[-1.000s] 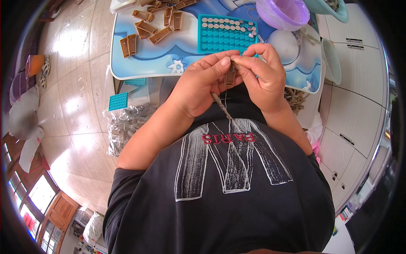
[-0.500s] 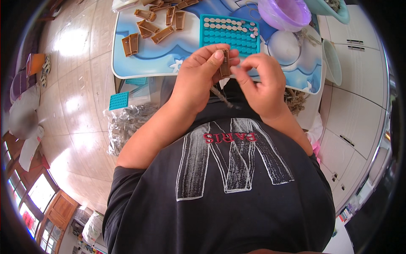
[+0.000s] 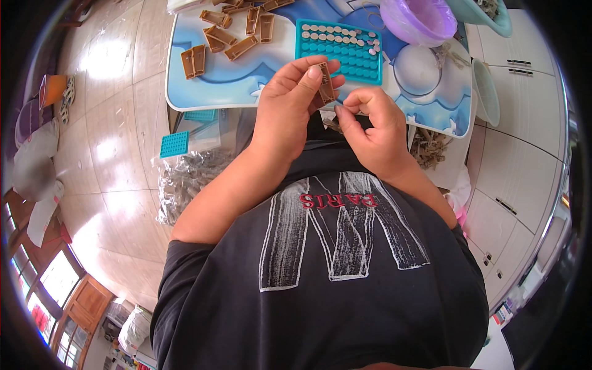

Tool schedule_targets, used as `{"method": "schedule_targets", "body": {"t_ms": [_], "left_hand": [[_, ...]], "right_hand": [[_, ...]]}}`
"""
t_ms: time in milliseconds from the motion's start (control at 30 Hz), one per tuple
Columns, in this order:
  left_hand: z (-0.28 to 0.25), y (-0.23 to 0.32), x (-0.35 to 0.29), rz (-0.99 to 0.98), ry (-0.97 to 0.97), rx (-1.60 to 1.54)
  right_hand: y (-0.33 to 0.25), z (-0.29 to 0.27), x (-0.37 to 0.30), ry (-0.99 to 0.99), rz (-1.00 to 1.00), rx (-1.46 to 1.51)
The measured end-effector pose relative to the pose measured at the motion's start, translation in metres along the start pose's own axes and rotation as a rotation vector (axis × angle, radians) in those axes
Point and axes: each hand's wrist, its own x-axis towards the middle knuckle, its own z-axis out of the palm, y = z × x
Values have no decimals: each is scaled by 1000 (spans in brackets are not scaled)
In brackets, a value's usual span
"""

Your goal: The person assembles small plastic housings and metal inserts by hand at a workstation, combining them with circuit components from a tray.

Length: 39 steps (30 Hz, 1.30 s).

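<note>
My left hand (image 3: pixel 287 98) is closed round a narrow brown plastic casing (image 3: pixel 325 86), thumb along its face, its hollow side partly showing. Just right of the casing and a little lower, my right hand (image 3: pixel 376 126) is curled with thumb and forefinger together; whatever sits in that pinch is too small to make out. Between the hands hangs a grey-brown strand (image 3: pixel 332 123), mostly hidden. Beyond them lies a teal tray (image 3: pixel 339 61) of round pockets, its far rows filled with small silvery discs. Several more brown casings (image 3: pixel 240 48) lie loose at the far left of the table.
The blue and white table (image 3: pixel 216 86) carries a purple lined basin (image 3: pixel 419 21) and a round white dish (image 3: pixel 416 69) at right. Below its left edge are a small teal tray (image 3: pixel 174 145) and a clear bag of grey pieces (image 3: pixel 191 185). White cabinets (image 3: pixel 518 135) stand right.
My right hand has moved down, slightly away from the casing. My left hand has tilted the casing and raised it a little. The strand that dangled below now shows less.
</note>
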Motion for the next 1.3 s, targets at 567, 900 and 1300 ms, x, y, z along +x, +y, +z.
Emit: {"method": "schedule_targets", "body": {"t_ms": [567,900,1300], "left_hand": [[-1,0,-3,-70,25,7],[-10,-6,-4,-137,-67,84],[-10,5,-2,-187,-93,1]], "right_hand": [[3,2,5,-102,-227,-188],[3,-3,14,8,-42,-42],[14,-3,21,-2,-52,-104]]}}
